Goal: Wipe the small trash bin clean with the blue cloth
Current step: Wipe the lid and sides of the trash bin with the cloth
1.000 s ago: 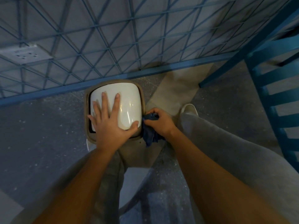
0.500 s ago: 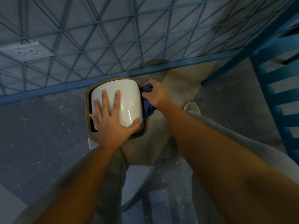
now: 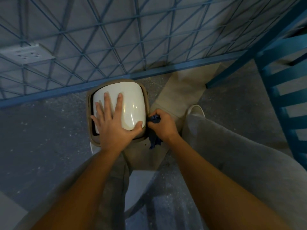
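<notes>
A small trash bin [image 3: 144, 90] with a brown rim and a glossy cream lid [image 3: 131, 98] stands on the floor between my legs, close to the wall. My left hand [image 3: 113, 125] lies flat on the lid with fingers spread, thumb at the lid's near right corner. My right hand [image 3: 163, 125] grips a bunched dark blue cloth [image 3: 154, 138] and presses it against the bin's right side near the rim. Part of the cloth hangs below my fist.
A blue wire grid [image 3: 116, 39] covers the wall behind the bin, with a wall socket [image 3: 28, 53] at the left. A blue chair [image 3: 285, 90] stands at the right. A beige mat [image 3: 181, 90] lies on the speckled floor under my white shoe [image 3: 196, 109].
My right hand with the cloth moved from the bin's near right side up to its far right corner, then back down to the near right side. The left hand stayed on the lid.
</notes>
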